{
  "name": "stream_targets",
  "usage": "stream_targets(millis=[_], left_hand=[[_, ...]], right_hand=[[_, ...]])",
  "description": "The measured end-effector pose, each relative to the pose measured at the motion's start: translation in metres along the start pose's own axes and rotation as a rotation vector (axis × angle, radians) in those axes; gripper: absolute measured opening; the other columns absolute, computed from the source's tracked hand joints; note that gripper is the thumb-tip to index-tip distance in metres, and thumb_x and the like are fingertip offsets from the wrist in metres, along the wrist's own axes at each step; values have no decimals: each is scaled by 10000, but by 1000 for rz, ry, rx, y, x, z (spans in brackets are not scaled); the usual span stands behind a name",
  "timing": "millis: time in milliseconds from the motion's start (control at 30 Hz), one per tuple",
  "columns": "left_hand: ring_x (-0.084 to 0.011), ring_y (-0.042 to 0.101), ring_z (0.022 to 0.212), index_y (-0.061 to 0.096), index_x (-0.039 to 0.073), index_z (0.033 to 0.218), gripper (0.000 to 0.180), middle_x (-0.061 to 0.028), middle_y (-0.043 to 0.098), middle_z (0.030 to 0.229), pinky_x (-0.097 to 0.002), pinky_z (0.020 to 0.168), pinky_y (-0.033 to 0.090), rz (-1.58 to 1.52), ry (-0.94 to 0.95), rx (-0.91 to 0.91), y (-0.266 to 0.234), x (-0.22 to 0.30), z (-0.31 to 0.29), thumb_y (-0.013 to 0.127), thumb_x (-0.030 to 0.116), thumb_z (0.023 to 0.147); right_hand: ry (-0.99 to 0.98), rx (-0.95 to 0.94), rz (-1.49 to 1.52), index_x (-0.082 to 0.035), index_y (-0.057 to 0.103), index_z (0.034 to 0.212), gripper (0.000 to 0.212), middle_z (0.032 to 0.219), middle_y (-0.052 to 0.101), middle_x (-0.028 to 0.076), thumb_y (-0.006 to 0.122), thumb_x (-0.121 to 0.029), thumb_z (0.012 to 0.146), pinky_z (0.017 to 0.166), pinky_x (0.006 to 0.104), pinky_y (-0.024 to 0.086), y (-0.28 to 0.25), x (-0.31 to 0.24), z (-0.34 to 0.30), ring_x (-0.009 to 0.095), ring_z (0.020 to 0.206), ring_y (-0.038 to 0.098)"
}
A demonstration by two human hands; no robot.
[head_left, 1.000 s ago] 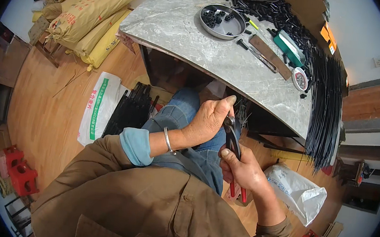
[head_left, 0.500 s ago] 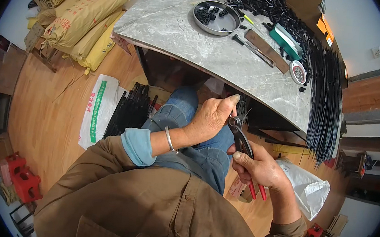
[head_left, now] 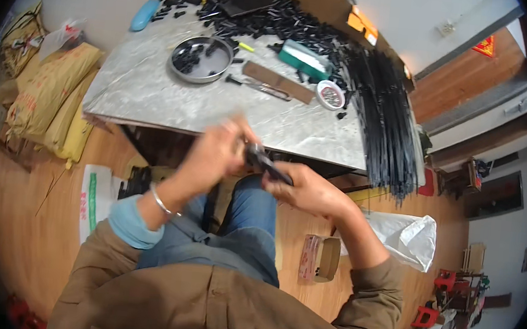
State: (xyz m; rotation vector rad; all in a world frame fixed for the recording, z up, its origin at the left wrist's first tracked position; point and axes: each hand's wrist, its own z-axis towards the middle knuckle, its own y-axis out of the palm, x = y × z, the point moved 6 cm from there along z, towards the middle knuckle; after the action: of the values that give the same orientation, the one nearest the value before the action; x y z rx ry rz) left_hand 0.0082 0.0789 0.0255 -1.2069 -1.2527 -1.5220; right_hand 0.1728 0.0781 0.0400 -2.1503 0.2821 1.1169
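Pliers (head_left: 268,165), gripped in the right hand (head_left: 307,188) near the table's (head_left: 292,126) edge, have been turned flatter; work seems kept beside the left hand (head_left: 215,150), whose blurred grip cannot be told.

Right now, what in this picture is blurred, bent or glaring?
Head view: the left hand is badly smeared, the right hand and pliers softer than the pan on the table; head view, toward the rim: the door leans and the corners go black; head view, lower right: the white bag shows bright, shiny patches.
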Motion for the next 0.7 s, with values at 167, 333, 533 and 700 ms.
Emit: stream_targets(millis=[167, 333, 533, 700], left_hand=[[-45, 344, 519, 552, -11, 1098, 533, 61, 369, 650, -200, 473, 296, 4, 483, 421, -83, 161, 5, 338, 470, 1014], [-6, 315, 512, 532, 39, 1060, 405, 58, 344, 628, -166, 427, 268, 286, 501, 572, -188, 219, -70, 375, 409, 1019], [-161, 441, 647, 534, 39, 886, 415, -45, 483, 717, -303, 585, 374, 922, -246, 562, -263, -72, -89, 371, 405, 992], [-487, 564, 832, 528, -36, 969, 367, -318, 590, 869, -512, 705, 431, 1114, -327, 652, -303, -239, -132, 415, 312, 992]], right_hand=[[45, 481, -493, 16, 575, 917, 435, 819, 623, 243, 648, -408, 855, 666, 454, 462, -68, 46, 36, 386, 733, 611], [41, 720, -757, -14, 540, 938, 512, 870, 640, 205, 671, -488, 795, 678, 488, 490, -83, 54, 64, 401, 800, 630], [-141, 1006, -1016, -56, 604, 967, 387, 897, 605, 105, 716, -364, 761, 730, 395, 470, -94, 56, 39, 298, 813, 578], [74, 1366, -1093, -56, 600, 922, 236, 866, 615, 100, 711, -215, 787, 695, 426, 468, -212, 108, 6, 310, 811, 588]])
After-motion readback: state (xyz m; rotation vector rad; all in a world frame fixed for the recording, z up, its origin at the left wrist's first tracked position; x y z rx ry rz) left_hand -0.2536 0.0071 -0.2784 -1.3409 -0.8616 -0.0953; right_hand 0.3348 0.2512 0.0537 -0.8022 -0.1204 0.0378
